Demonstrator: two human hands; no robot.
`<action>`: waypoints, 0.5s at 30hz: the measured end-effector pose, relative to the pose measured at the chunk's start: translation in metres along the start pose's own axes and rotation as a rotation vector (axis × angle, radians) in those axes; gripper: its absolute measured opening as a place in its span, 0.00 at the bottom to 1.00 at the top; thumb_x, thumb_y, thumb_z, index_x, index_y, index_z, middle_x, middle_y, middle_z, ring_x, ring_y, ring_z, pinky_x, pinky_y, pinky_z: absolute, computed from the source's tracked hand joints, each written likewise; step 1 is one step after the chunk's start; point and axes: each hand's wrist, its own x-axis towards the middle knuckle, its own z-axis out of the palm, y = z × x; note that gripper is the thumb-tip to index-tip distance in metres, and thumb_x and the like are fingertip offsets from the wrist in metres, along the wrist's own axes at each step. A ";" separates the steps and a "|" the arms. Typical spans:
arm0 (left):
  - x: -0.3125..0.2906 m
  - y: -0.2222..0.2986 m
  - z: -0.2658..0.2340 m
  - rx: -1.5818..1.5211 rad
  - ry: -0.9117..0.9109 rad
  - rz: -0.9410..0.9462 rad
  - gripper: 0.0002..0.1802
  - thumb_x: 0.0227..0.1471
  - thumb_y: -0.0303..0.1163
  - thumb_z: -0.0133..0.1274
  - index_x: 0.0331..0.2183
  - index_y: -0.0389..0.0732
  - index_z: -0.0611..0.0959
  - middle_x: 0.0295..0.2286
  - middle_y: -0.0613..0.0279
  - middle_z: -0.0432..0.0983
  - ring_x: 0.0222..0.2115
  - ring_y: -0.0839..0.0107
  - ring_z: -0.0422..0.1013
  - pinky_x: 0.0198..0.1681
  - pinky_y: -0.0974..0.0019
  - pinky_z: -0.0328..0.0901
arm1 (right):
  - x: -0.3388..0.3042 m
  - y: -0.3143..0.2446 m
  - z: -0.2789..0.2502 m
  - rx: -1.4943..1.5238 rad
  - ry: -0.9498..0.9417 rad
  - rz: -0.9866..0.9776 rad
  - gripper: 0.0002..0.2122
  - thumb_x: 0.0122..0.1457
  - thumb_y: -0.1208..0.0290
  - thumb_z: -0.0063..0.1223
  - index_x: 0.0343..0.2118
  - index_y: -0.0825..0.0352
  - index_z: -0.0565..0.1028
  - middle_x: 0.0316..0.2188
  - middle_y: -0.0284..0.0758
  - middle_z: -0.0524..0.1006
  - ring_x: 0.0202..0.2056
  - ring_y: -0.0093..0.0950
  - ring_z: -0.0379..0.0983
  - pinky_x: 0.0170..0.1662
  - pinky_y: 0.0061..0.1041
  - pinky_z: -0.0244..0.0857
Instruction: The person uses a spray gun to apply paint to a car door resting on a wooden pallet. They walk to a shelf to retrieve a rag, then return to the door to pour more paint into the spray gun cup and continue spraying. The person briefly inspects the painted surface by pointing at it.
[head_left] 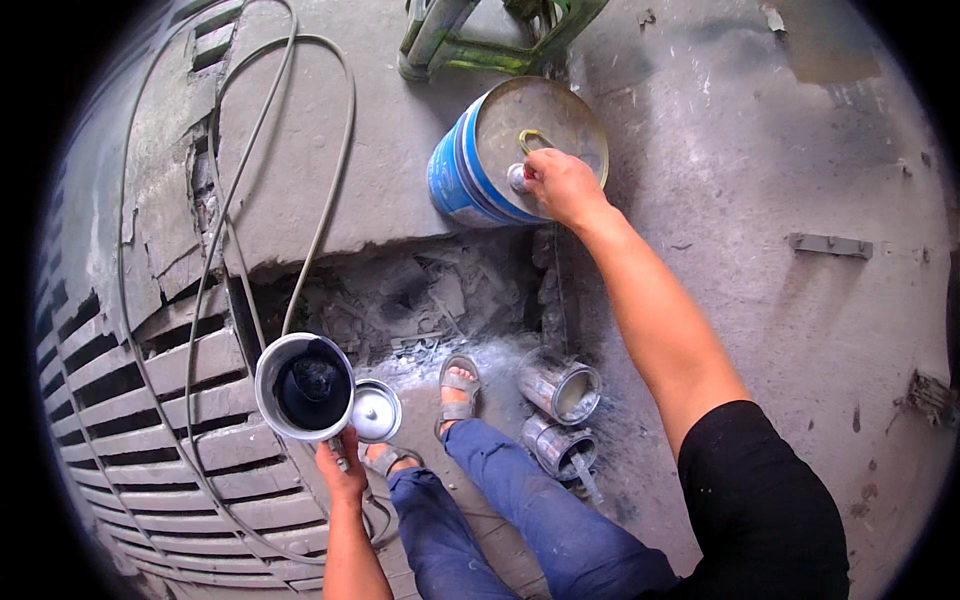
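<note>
My left hand is closed around a metal part at the side of a pale round cup. Dark, near-black liquid lies inside the cup. Just right of it is a silver round lid with a small knob. With my right arm stretched forward, my right hand has its fingers pressed together at a small round silver cap on top of a blue metal drum. A bit of red shows at these fingertips. Beside them, a yellow loop handle stands up from the drum top.
Two spattered metal cans lie tipped by my right foot. A broken, rubble-filled hollow lies ahead of my feet. Grey hose loops over slatted boards at left. A green stool stands behind the drum.
</note>
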 end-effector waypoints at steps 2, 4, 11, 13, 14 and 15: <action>-0.002 0.003 0.001 -0.003 0.003 -0.051 0.08 0.53 0.30 0.51 0.25 0.39 0.70 0.19 0.69 0.66 0.19 0.81 0.61 0.22 0.74 0.57 | 0.006 -0.001 -0.008 -0.096 -0.107 0.018 0.05 0.47 0.72 0.51 0.28 0.64 0.72 0.28 0.42 0.74 0.34 0.43 0.71 0.37 0.38 0.64; -0.005 0.007 0.000 -0.015 -0.010 -0.043 0.09 0.53 0.30 0.51 0.25 0.39 0.70 0.19 0.69 0.66 0.19 0.80 0.62 0.22 0.74 0.58 | 0.011 -0.004 -0.012 -0.175 -0.186 0.039 0.05 0.47 0.72 0.50 0.29 0.65 0.72 0.27 0.43 0.74 0.34 0.43 0.71 0.37 0.39 0.64; -0.007 0.003 -0.006 0.000 -0.062 -0.103 0.09 0.51 0.28 0.52 0.35 0.33 0.76 0.28 0.58 0.77 0.29 0.75 0.69 0.34 0.70 0.63 | 0.028 -0.019 -0.022 -0.295 -0.347 0.223 0.14 0.54 0.62 0.49 0.34 0.70 0.73 0.33 0.49 0.76 0.38 0.44 0.72 0.41 0.38 0.65; -0.008 0.002 -0.005 -0.019 -0.063 -0.118 0.09 0.51 0.28 0.52 0.35 0.34 0.76 0.28 0.57 0.77 0.29 0.74 0.70 0.33 0.69 0.63 | 0.034 -0.023 -0.025 -0.290 -0.373 0.317 0.18 0.55 0.58 0.49 0.36 0.71 0.73 0.34 0.49 0.76 0.38 0.43 0.73 0.42 0.37 0.66; -0.008 0.002 -0.005 -0.028 -0.063 -0.125 0.09 0.51 0.28 0.52 0.35 0.34 0.76 0.28 0.56 0.77 0.29 0.74 0.70 0.33 0.69 0.64 | 0.035 -0.025 -0.028 -0.189 -0.435 0.428 0.19 0.54 0.56 0.49 0.37 0.72 0.72 0.34 0.49 0.76 0.39 0.43 0.73 0.42 0.36 0.66; -0.009 -0.001 -0.003 -0.019 -0.048 -0.083 0.08 0.52 0.29 0.52 0.33 0.35 0.75 0.25 0.60 0.74 0.26 0.76 0.68 0.30 0.71 0.62 | 0.037 -0.026 -0.032 -0.086 -0.497 0.539 0.21 0.54 0.55 0.49 0.38 0.72 0.72 0.34 0.49 0.76 0.39 0.43 0.72 0.42 0.36 0.66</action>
